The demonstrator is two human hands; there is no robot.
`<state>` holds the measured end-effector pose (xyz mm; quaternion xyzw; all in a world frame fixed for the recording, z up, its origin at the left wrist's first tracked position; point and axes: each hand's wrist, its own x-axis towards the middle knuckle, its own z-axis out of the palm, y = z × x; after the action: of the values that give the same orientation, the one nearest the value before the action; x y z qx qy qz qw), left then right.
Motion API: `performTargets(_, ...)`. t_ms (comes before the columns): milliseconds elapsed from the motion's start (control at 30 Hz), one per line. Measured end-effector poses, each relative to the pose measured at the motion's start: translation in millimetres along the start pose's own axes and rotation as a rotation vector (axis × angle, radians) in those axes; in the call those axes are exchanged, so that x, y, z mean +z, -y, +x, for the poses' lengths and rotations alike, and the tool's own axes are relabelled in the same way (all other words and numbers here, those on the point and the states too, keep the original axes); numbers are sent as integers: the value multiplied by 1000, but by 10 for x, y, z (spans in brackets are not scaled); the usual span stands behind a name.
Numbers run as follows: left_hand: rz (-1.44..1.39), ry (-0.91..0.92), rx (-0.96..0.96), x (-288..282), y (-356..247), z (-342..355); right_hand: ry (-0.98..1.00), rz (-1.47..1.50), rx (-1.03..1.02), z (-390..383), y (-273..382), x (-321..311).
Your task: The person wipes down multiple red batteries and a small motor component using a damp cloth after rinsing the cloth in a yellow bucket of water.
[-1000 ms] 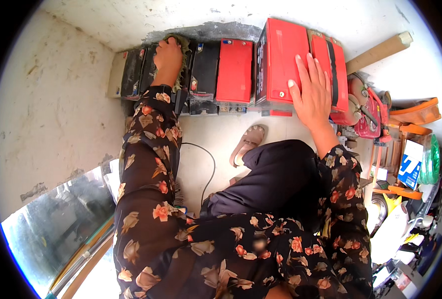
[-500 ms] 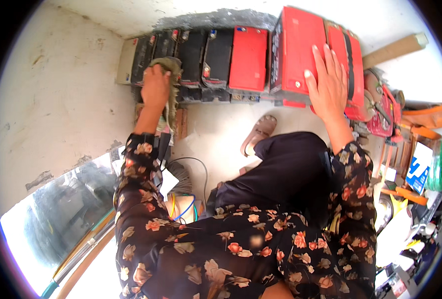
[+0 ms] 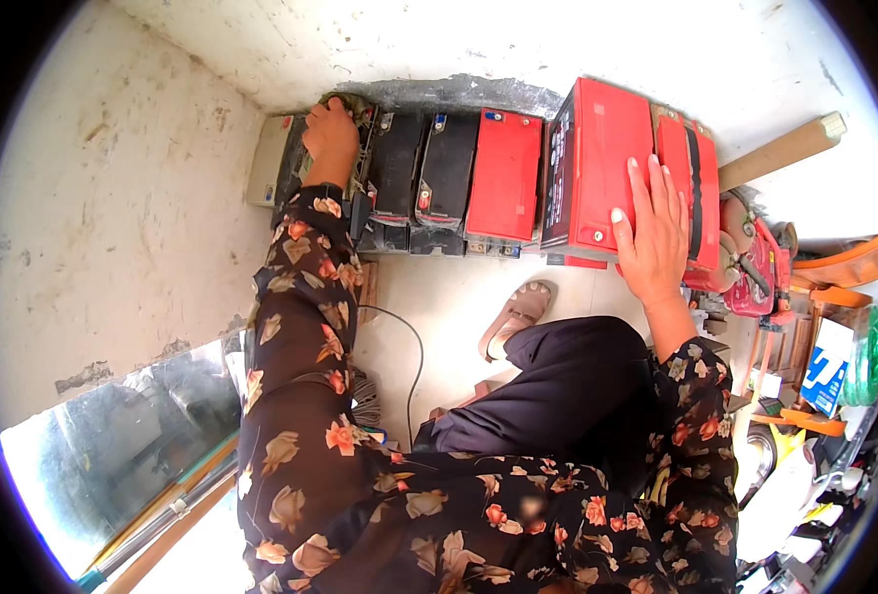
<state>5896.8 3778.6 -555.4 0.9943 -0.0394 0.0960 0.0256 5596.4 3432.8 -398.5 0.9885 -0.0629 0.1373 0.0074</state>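
Note:
A row of batteries stands along the wall ahead of me. At its left end my left hand [image 3: 331, 137] is closed on a worn greenish-brown rag [image 3: 358, 103], pressed to the far part of the dark battery tops. Just left of this hand is a grey-beige battery [image 3: 268, 163]; to its right come a black battery [image 3: 396, 163], another black battery [image 3: 447, 168] and a red battery [image 3: 504, 173]. My right hand [image 3: 654, 243] rests flat, fingers stretched, on the near right part of a taller red battery [image 3: 607, 139]. Beyond it is a red battery with a black strap [image 3: 694, 188].
More batteries sit under the row. A cardboard tube [image 3: 785, 150] leans at the right, above a red machine [image 3: 756, 267]. Orange-brown furniture [image 3: 840, 262] and clutter fill the right side. A black cable [image 3: 419, 356] curves over the floor; a glass pane [image 3: 132, 445] stands at left.
My left hand has slid the rag away from me, from the batteries' near side to their far part by the wall. The view has tilted up. My right hand stays on the tall red battery.

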Motion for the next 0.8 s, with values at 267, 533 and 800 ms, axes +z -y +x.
performTargets(267,-43,135,169,-476,477,-1173,-1,8,0,4,20,-24)
performTargets(533,-98,96,-19,-531,1049,-1115,-1,-1,-8,22,46,-30)
performTargets(800,-67,-44,-1,43,777,-26,0,22,-18,37,71,-32)
